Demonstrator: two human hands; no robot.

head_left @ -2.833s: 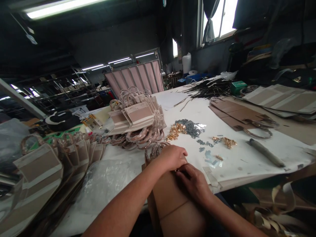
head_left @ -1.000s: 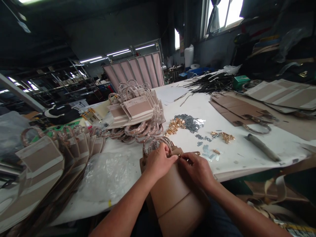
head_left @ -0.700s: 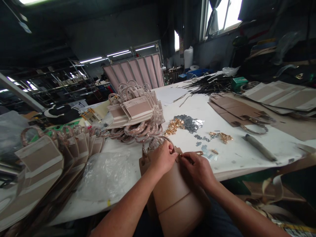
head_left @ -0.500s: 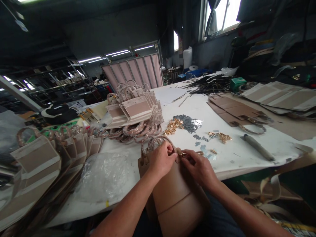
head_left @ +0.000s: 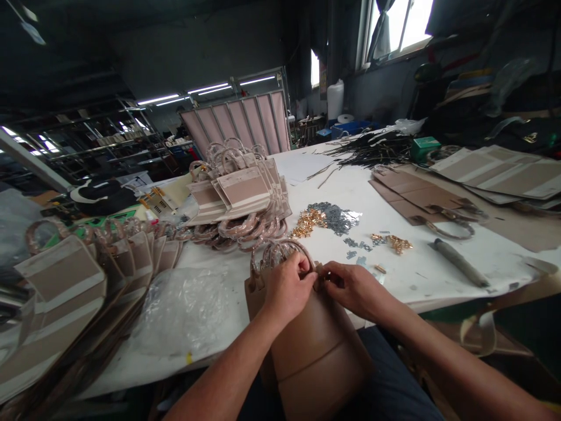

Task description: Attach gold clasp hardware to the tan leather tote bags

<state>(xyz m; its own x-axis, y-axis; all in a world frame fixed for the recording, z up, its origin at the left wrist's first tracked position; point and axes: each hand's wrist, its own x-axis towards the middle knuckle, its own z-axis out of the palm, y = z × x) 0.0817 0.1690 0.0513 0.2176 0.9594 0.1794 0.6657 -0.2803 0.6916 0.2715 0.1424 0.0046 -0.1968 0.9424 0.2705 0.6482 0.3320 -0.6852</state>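
A tan leather bag panel (head_left: 315, 351) with plastic-wrapped handles stands upright at my lap, against the table's edge. My left hand (head_left: 291, 283) is closed at the base of a handle (head_left: 307, 251) on the panel's top edge, thumb and forefinger pinched there. Just to its right, the fingers of my right hand (head_left: 346, 283) are pinched at the same top edge; what they hold is too small to make out. Gold fittings (head_left: 310, 222) and grey metal plates (head_left: 335, 217) lie in heaps beyond my hands.
Stacked bag panels with wrapped handles (head_left: 245, 190) stand behind, and more (head_left: 70, 280) at the left beside clear plastic (head_left: 184, 310). A grey rod-like tool (head_left: 460, 262) lies at the right, near flat brown panels (head_left: 407, 199). Black strips (head_left: 372, 146) lie farther back.
The gold-coloured piece with a strap that stuck out by my right hand no longer shows. My right hand's fingers have drawn closer together near the handle base; my left hand has hardly moved.
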